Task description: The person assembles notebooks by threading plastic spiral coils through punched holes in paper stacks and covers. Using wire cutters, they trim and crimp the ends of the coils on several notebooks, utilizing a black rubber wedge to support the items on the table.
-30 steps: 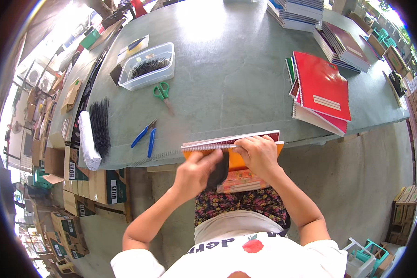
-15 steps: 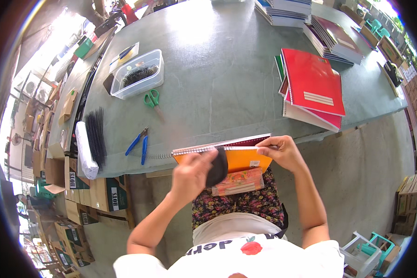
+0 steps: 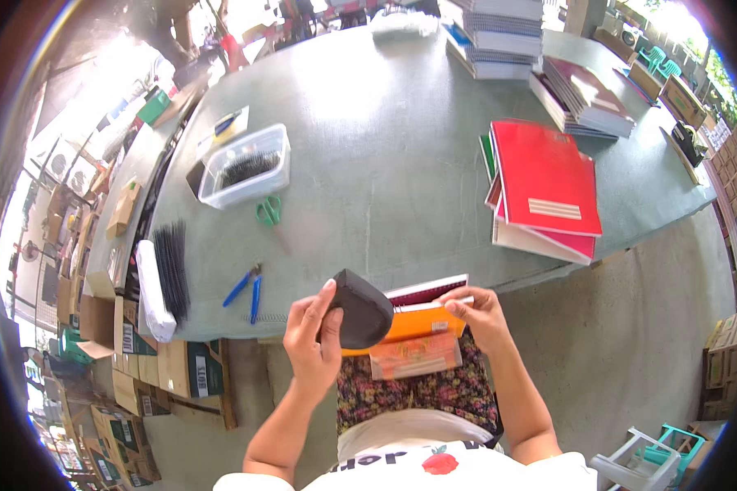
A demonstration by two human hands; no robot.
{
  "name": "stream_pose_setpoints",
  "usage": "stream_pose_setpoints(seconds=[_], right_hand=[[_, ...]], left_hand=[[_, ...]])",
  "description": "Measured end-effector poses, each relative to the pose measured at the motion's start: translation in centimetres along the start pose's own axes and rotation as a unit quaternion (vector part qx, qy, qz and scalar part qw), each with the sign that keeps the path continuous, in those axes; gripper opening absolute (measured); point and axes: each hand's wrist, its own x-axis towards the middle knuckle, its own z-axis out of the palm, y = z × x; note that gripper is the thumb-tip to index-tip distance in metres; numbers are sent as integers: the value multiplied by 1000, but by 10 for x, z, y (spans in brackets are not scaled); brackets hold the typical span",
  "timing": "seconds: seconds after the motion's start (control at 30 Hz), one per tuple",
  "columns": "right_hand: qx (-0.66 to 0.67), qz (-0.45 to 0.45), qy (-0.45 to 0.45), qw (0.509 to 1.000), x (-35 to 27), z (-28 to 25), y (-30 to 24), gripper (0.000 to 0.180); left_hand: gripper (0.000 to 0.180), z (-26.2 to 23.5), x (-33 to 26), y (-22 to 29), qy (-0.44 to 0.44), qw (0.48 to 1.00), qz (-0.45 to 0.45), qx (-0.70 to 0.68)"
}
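In my left hand [image 3: 313, 348] is a black, flat, rounded object [image 3: 360, 311], gripped between thumb and fingers; its exact kind does not show. It is raised in front of an orange spiral notebook [image 3: 418, 324] and hides that notebook's left part. My right hand [image 3: 481, 315] pinches the notebook's upper right corner. Behind the orange cover a maroon cover [image 3: 430, 288] stands at the table's near edge. An orange-pink patterned packet [image 3: 416, 358] lies over my lap, just below the notebook. A thin wire coil [image 3: 264, 317] rests at the table edge, left of my left hand.
Blue-handled cutters [image 3: 256, 296], green scissors [image 3: 269, 211] and a clear tub [image 3: 250, 176] of black coils occupy the table's left side. Black coils [image 3: 170, 270] lie beside a white roll [image 3: 153, 290]. Red notebooks [image 3: 547, 176] are piled right; taller notebook stacks [image 3: 499, 41] stand behind.
My left hand has lifted the black object up off the notebook's front and turned its broad face into view. My right hand keeps hold of the notebook corner. The whole view has shifted slightly.
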Motion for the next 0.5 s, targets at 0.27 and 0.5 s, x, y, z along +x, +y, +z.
stream_pose_setpoints(seconds=[0.27,0.5], right_hand=[[26,-40,20,999,-6,6,4,15],[12,-29,-1,1000,-8,7,-4,15]], left_hand=[[44,-4,9,10,12,998,-21,-63],[46,9,3,10,11,998,-4,-63]])
